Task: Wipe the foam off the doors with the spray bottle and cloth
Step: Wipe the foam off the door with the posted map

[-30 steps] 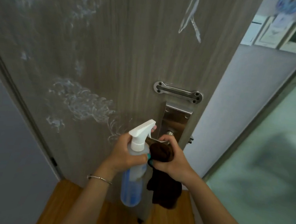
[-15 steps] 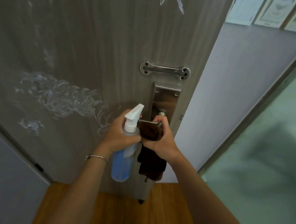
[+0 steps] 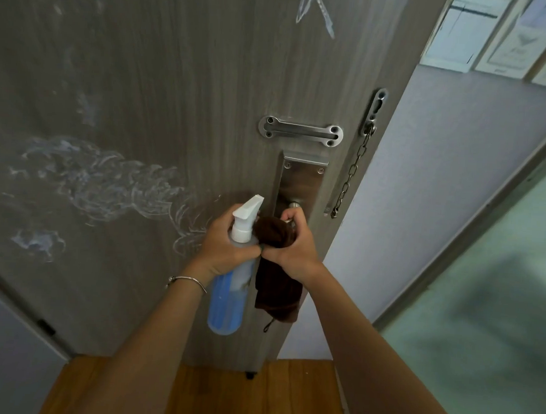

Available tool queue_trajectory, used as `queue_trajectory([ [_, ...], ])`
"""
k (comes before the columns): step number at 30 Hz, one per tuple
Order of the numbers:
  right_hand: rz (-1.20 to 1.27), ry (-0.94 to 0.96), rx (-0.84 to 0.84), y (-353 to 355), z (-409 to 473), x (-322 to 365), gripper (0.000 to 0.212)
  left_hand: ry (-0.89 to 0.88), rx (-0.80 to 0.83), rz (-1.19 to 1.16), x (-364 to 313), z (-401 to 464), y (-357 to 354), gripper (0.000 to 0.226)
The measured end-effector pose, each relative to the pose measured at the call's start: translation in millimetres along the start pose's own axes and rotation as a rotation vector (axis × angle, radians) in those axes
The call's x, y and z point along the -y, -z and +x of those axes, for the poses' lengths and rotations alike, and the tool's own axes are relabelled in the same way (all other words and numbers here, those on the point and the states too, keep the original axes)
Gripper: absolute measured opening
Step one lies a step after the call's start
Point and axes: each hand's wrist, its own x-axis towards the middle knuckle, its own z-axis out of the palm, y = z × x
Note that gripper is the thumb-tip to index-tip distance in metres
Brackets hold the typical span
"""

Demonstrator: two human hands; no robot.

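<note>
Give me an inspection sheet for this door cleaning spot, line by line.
Surface: door with white foam swirls left of the handle plate.
Job's things: spray bottle, brown cloth.
Clutter: nothing seen.
Hands: left hand grips the spray bottle; right hand holds the cloth at the door handle.
Cables: none; a door chain hangs at the door edge.
Surroundings: wooden floor, framed papers on the wall.

You are looking at a door (image 3: 184,73) showing matt grey wood grain smeared with dried white foam (image 3: 88,179), its lock plate (image 3: 300,189) and chain (image 3: 350,176) gleaming as brushed metal. The spray bottle (image 3: 231,294) is looking like translucent plastic, the cloth (image 3: 276,290) soft dark brown fabric, the floor (image 3: 221,399) smooth warm wood.
</note>
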Motion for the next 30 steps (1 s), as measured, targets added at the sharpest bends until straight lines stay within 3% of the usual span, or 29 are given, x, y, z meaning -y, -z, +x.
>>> queue_trajectory([
  [25, -0.042, 0.063, -0.018, 11, 78, -25, 0.053, 0.070, -0.048, 0.027, 36, 61, -8, 0.056],
  [30, -0.044, 0.009, 0.020, 15, 78, -19, 0.058, 0.064, -0.166, -0.004, 14, 63, -7, 0.049],
])
